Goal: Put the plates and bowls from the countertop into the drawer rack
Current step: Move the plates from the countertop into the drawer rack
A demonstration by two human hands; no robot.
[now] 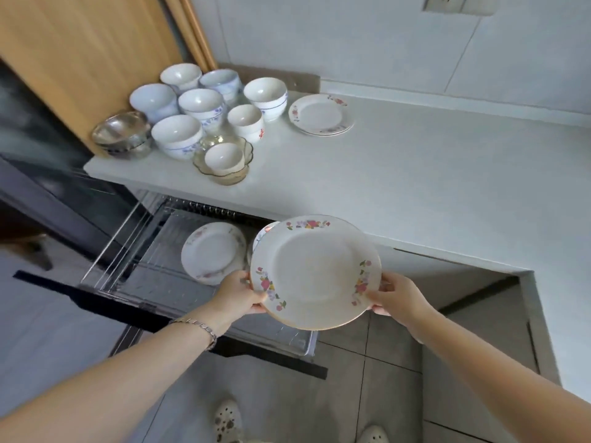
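Observation:
A white plate with flower prints (315,271) hangs over the open drawer rack (160,266), face up and slightly tilted. My left hand (241,295) grips its left rim and my right hand (395,294) grips its right rim. Standing in the rack behind it is a floral plate (212,251), with another plate edge (263,233) partly hidden by the held plate. On the countertop (415,174) lies a small stack of floral plates (320,115). To its left stand several white bowls (201,105), a steel bowl (121,131) and a glass bowl (232,169) holding a small white bowl (224,158).
The drawer's dark front panel (96,300) juts out towards me at knee height. A wooden panel (89,52) rises behind the bowls. My feet in light shoes (227,420) stand on the tiled floor. The counter turns a corner at the right (540,314).

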